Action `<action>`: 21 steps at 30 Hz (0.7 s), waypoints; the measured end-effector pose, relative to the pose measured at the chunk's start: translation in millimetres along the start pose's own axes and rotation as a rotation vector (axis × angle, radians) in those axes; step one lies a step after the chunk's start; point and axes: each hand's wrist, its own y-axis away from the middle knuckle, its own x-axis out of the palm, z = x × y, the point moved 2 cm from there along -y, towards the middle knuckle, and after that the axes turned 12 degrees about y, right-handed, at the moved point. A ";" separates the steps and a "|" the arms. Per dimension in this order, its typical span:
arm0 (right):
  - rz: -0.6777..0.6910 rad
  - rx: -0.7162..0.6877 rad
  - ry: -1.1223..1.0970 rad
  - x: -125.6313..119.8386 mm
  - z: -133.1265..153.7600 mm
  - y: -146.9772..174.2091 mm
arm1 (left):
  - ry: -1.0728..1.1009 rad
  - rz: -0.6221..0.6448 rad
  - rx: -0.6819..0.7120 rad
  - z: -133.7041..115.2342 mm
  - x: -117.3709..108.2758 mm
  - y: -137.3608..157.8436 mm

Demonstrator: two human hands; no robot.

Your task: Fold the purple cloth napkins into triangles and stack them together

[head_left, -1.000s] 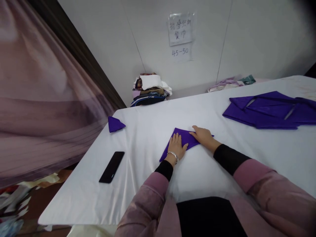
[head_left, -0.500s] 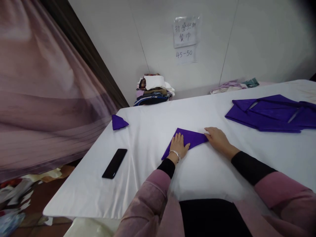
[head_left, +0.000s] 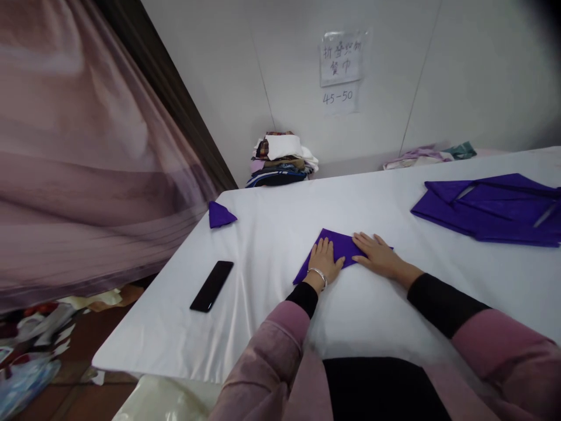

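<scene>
A folded purple napkin [head_left: 345, 247] lies on the white-covered table in front of me, its pointed right end showing past my right hand. My left hand [head_left: 324, 261], with a silver bracelet at the wrist, rests flat on the napkin's left part, fingers stretched out. Across its right part my right hand [head_left: 372, 254] lies palm down with the fingers extended. Both hands touch the cloth from above without gripping it. Part of the napkin is hidden under them.
A small folded purple napkin [head_left: 220, 215] sits at the table's left edge, with a black phone [head_left: 212, 286] nearer me. Larger purple cloths [head_left: 491, 207] lie at the right. Beyond the white tablecloth [head_left: 272, 234] stands a stack of folded clothes [head_left: 283, 158] against the wall.
My right hand has let go of the napkin's right tip, moved left and flattened onto the cloth. My left hand stays pressed in place. The view has shifted slightly.
</scene>
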 end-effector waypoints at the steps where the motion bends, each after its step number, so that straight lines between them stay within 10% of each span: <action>1: 0.008 0.013 0.011 1.4 -10.8 7.5 | 0.002 -0.003 0.000 -0.1 0.2 0.1; 7: 0.019 0.115 0.079 -2.2 -39.6 32.6 | -0.001 0.021 -0.013 0.3 1.8 -0.5; 13: -0.100 -0.135 -0.005 -25.1 19.2 -5.4 | -0.013 0.026 -0.021 -1.4 -0.3 0.0; 21: 0.084 -0.241 -0.234 -18.8 54.8 -71.6 | 0.017 -0.018 0.026 -4.2 -3.6 0.6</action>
